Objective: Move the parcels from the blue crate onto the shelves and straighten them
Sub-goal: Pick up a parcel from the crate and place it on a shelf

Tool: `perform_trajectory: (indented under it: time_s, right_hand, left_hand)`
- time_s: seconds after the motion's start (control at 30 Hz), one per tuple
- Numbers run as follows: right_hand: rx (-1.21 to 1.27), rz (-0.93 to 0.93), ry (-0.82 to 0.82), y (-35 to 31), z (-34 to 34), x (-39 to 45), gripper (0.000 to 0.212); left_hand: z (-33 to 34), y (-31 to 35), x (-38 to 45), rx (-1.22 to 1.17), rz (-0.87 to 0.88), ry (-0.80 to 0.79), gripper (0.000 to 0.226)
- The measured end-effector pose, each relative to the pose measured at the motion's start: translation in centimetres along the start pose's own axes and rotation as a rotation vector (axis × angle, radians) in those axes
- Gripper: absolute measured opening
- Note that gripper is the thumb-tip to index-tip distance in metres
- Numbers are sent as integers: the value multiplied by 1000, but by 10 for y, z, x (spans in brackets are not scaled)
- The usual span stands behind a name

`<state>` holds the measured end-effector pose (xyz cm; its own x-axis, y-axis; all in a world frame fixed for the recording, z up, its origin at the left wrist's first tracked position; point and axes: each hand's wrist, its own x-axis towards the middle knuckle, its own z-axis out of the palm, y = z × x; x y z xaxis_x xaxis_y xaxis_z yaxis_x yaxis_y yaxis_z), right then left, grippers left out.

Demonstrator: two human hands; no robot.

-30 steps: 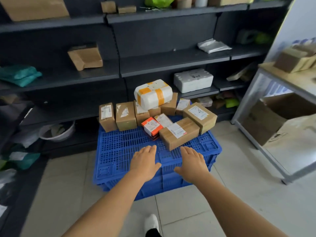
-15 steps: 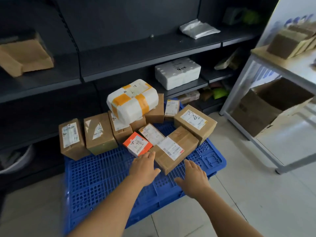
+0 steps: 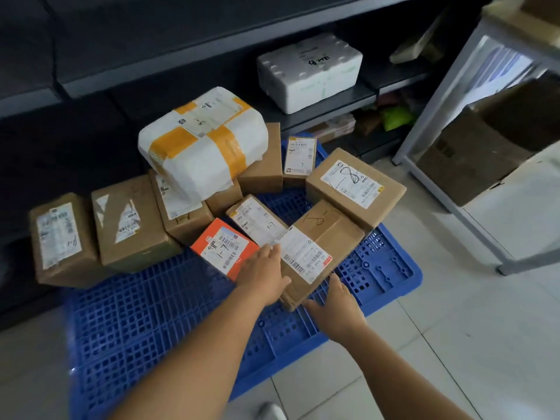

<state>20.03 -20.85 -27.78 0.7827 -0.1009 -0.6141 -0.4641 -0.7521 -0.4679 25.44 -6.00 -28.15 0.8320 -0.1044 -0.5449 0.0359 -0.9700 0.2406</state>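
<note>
There is a single view, from a wide-angle camera worn on the person's head. It looks forward and steeply down over both outstretched forearms, close above the blue crate on the tiled floor. The dark shelves fill the upper part of the frame, bowed by the lens, and a metal-framed counter shows at the right edge.

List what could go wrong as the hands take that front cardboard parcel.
1. The left hand lies beside the orange box, so lifting the cardboard parcel may drag it along.
2. The right hand only reaches the parcel's near corner; it might tip.
3. The white parcel sits on other boxes and could slide off.
</note>
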Motion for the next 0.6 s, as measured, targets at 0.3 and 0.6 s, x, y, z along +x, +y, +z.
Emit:
perform_trajectory:
  time_s: [0.3, 0.6]
  right_hand:
    - [51, 79, -37, 11, 20, 9, 54]
    - [222, 77, -27, 35, 30, -15, 92]
  left_hand:
    - [15, -6, 4, -39, -20, 65, 97]
    - [50, -1, -36, -483, -88, -39, 91]
